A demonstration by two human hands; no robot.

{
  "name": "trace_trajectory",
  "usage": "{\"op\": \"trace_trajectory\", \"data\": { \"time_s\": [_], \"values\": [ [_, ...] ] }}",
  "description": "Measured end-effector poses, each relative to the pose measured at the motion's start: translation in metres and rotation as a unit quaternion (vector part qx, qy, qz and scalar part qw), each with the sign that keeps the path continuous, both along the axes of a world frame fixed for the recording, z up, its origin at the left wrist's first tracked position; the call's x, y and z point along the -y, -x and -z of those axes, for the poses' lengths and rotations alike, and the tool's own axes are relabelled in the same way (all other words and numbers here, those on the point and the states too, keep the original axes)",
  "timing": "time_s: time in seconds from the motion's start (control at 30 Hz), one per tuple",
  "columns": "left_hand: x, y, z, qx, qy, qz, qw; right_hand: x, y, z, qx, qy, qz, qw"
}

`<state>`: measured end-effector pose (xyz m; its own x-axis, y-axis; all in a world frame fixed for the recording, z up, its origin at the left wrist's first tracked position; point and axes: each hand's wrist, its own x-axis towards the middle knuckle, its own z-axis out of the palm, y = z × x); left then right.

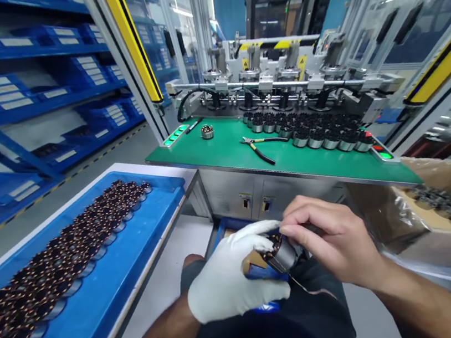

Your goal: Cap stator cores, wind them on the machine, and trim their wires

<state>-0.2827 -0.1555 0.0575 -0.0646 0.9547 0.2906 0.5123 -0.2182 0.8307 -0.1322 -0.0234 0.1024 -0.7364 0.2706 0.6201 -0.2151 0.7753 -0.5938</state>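
Note:
Over my lap, my left hand (237, 271), in a white glove, holds a wound motor stator (286, 255) with copper coils and a grey metal ring. The stator is tilted, its coil side partly covered by the gloved fingers. My bare right hand (336, 237) has thumb and forefinger pinched together at the stator's upper edge, close to the left fingertips; what they pinch is hidden. From the stator's lower side a thin loose wire (309, 290) trails down to the right.
Left stands a blue tray (165, 191) with many wound stators (73, 249). On the green bench mat (223, 155) are open cutting pliers (262, 144), one wound stator (207, 132) and rows of black-topped cores (307, 126). Behind is a winding machine (276, 81); right, a parts carton (405, 222).

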Motion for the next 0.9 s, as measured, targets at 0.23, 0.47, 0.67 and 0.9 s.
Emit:
{"op": "trace_trajectory", "data": {
  "time_s": [0.23,0.47,0.67,0.9],
  "values": [
    [-0.001,0.000,-0.002,0.031,-0.119,-0.086,0.989,0.006,0.002,0.005,-0.002,0.009,-0.008,1.000],
    [0.006,0.007,0.026,-0.077,-0.270,-0.142,0.949,-0.024,0.029,-0.006,0.058,0.007,-0.069,0.996],
    [0.010,0.008,0.026,-0.068,-0.270,-0.239,0.930,-0.129,0.117,-0.002,0.208,-0.152,0.190,0.947],
    [0.019,0.009,0.033,-0.021,-0.240,-0.266,0.933,-0.145,0.122,0.024,0.311,-0.244,0.194,0.898]
  ]
}}
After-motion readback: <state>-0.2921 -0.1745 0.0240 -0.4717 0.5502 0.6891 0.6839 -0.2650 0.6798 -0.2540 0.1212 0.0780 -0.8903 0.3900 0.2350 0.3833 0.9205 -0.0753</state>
